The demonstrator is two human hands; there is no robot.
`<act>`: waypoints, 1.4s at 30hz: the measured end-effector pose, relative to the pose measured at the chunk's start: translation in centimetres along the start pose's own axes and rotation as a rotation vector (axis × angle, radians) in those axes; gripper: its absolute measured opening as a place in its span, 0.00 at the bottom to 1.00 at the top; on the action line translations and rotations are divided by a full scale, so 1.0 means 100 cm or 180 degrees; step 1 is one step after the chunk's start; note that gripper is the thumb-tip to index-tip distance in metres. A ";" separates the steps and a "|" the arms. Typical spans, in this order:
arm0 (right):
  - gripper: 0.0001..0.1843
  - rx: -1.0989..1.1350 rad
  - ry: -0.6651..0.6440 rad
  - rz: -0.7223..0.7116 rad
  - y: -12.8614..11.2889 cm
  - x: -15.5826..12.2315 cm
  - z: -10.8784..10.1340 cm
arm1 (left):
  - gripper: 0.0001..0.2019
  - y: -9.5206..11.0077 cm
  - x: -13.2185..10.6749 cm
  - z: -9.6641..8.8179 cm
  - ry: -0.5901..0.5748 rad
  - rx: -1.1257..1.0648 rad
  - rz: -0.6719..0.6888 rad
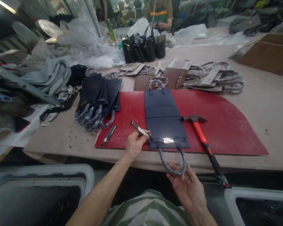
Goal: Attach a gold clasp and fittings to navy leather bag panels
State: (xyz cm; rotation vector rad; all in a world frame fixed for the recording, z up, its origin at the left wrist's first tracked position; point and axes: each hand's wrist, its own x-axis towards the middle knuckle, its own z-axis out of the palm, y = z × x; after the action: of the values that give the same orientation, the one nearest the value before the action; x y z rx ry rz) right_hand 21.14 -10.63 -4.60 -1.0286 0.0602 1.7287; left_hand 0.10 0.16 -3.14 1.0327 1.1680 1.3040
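Panel, navy, on red board | your left hand — pinched round slim tool | your right hand — loosely curled at wrapped handle, grip unclear

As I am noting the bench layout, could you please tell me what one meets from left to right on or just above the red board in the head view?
The small dark cutter-like tool → the white-handled tool → the flat navy bag piece → the hammer.
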 end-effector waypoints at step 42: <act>0.18 -0.1056 -0.0695 -0.0200 0.001 0.039 0.080 | 0.13 0.044 0.005 0.003 -0.0170 -0.0149 -0.0094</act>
State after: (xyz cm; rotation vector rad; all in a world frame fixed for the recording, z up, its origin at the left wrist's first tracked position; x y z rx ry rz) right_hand 16.04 -3.71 -2.16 -1.0578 -0.4059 1.8196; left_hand -0.34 0.85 1.18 1.0067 1.1035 1.2676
